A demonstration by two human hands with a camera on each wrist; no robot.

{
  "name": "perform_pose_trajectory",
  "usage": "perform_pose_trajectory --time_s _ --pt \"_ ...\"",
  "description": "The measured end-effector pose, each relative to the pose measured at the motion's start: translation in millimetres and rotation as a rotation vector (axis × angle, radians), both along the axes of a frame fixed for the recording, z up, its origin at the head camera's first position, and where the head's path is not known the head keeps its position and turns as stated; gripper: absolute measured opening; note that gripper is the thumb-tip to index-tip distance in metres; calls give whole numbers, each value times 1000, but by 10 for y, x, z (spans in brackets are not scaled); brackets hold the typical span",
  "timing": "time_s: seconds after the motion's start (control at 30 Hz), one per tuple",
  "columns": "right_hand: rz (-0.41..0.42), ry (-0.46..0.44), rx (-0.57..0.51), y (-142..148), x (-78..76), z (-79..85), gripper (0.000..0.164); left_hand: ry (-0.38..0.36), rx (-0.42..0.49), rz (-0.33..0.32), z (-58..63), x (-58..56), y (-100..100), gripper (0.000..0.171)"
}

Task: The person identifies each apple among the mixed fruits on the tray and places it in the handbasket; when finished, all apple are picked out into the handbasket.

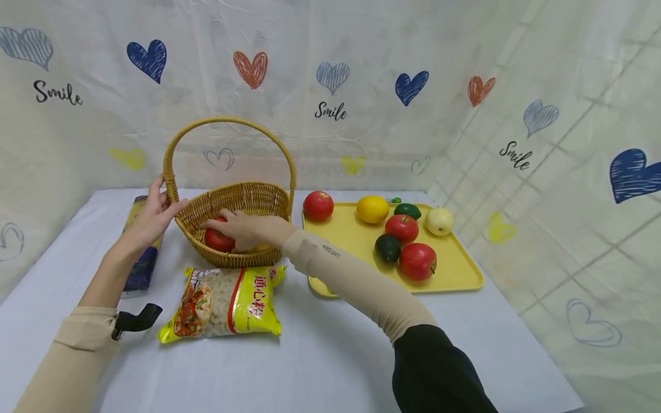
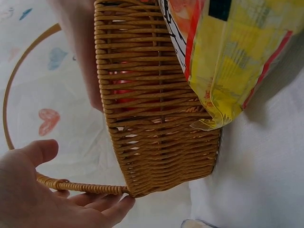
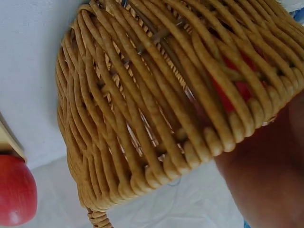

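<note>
A wicker basket (image 1: 253, 195) with a tall arched handle stands at the back left of the table. My left hand (image 1: 155, 215) holds it by the left foot of the handle, thumb on the front side and fingers behind; the left wrist view shows the handle (image 2: 90, 187) crossing over those fingers. Inside the basket, my right hand (image 1: 242, 228) grips a round red fruit (image 1: 218, 240) from above, and its palm side is hidden. Through the weave, red of the fruit (image 3: 235, 83) shows in the right wrist view.
A yellow bag of pasta (image 1: 227, 301) lies right before the basket. Left of it is a dark blue package (image 1: 142, 267). On the right, a yellow tray (image 1: 341, 252) carries red apples (image 1: 417, 261), dark green fruits (image 1: 387, 248), a yellow fruit (image 1: 372, 209) and a pale one (image 1: 439, 221).
</note>
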State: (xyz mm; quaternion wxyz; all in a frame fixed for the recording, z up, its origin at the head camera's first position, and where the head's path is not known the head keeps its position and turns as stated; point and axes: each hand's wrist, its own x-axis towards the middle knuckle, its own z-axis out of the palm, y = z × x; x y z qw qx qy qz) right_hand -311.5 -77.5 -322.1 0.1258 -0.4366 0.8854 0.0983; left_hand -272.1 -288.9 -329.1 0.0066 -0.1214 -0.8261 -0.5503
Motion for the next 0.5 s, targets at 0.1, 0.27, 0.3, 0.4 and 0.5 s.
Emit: perform_pose_trajectory --time_s 0.1,0.27,0.3,0.4,0.5 --pt "5 -26 -50 9 -27 7 74 2 -1 0 -1 -6 -1 85" --pt "3 -111 -64 10 -51 21 75 12 25 -1 -8 -15 -5 84" --pt "-6 -118 -51 11 -49 20 76 14 27 -1 -10 -15 -6 84" --pt "-34 -135 -2 15 -46 4 80 18 25 -2 -19 -19 -4 84" --pt "-43 -136 27 23 -37 -28 84 14 16 -1 -31 -20 -1 84"
